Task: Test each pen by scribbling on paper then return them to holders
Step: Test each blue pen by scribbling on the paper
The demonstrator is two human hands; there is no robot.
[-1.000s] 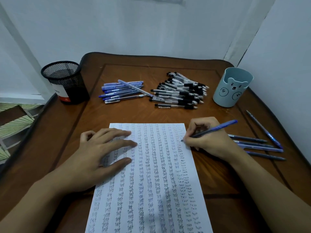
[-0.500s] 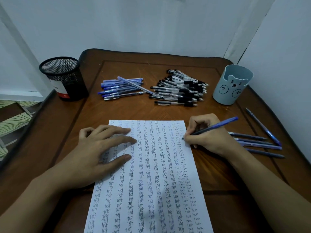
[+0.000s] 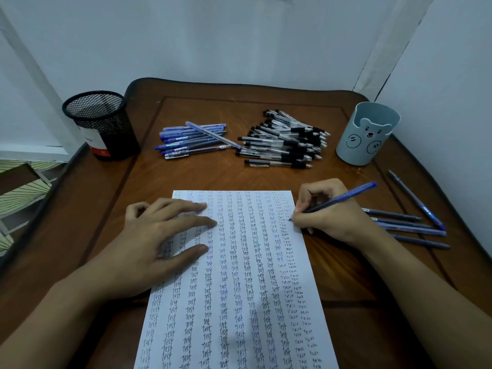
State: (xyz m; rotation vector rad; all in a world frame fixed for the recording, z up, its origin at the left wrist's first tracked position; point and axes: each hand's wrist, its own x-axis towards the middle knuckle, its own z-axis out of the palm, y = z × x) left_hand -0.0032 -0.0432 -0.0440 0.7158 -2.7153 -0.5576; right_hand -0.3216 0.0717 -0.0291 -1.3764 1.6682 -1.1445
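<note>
your right hand (image 3: 332, 211) pinches a blue pen (image 3: 343, 197), tip on the paper (image 3: 239, 288) at its right edge; your left hand (image 3: 159, 241) presses it flat near the left edge, fingers spread

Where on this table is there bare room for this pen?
Bare wood: between the mesh holder and the left hand, and in the strip between the pen piles and the paper. Crowded: right of the right hand holding the pen, where loose pens lie.
</note>
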